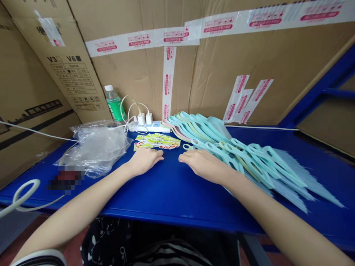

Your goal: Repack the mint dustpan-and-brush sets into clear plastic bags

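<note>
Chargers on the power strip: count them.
2. One charger stands on the left, and a second charger sits just right of it, both plugged into the power strip. Cables partly block the view, so another could be hidden.

At 3 o'clock, pale aqua plastic pieces point(244, 159) lie on the deep blue shelf point(177, 195). At 12 o'clock are yellow-green labels point(156, 141), and at 11 o'clock a bottle point(114, 105) has a green wrapper. Brown cardboard point(277, 70) carries white tape point(142, 40) printed red; at 6 o'clock, black cloth point(105, 236) shows white patterning.
</note>
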A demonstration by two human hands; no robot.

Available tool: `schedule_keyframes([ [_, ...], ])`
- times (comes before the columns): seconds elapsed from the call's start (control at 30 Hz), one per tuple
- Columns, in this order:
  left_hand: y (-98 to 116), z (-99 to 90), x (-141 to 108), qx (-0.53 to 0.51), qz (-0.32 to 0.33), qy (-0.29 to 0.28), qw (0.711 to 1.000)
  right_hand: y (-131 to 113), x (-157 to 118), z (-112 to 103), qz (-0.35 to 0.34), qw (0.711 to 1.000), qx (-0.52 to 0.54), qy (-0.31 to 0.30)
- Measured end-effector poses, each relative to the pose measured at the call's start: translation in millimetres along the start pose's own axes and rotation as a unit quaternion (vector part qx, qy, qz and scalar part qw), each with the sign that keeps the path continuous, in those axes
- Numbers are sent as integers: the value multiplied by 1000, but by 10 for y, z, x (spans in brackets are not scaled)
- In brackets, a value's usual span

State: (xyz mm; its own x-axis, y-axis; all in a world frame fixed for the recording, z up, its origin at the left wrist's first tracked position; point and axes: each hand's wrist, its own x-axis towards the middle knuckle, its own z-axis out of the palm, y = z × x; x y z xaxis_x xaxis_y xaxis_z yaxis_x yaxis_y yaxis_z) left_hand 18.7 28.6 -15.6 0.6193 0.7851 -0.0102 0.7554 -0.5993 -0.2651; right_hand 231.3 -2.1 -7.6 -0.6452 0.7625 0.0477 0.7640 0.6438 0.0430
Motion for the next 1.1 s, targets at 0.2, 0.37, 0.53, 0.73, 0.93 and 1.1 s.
schedule_keyframes([
  [0.2,-24,0,7,2,-21,29,999,-49,-9,-67,34,996,4,-81],
  [0.37,-32,7,4,-3,-5,38,999,-51,-18,-23,41,997,6,-66],
  [0.53,-29,4,0,1,-11,26,1000,-15,-4,9,43,999,-10,-27],
  [0.73,-21,20,-2,-13,0,43,999,17,-1,38,20,999,-42,-18],
  [0.93,-21,31,-19,-15,10,49,999,83,8,176,45,998,-17,49],
  [1.1,-29,28,-19,-21,14,49,998,135,16,226,72,994,3,79],
])
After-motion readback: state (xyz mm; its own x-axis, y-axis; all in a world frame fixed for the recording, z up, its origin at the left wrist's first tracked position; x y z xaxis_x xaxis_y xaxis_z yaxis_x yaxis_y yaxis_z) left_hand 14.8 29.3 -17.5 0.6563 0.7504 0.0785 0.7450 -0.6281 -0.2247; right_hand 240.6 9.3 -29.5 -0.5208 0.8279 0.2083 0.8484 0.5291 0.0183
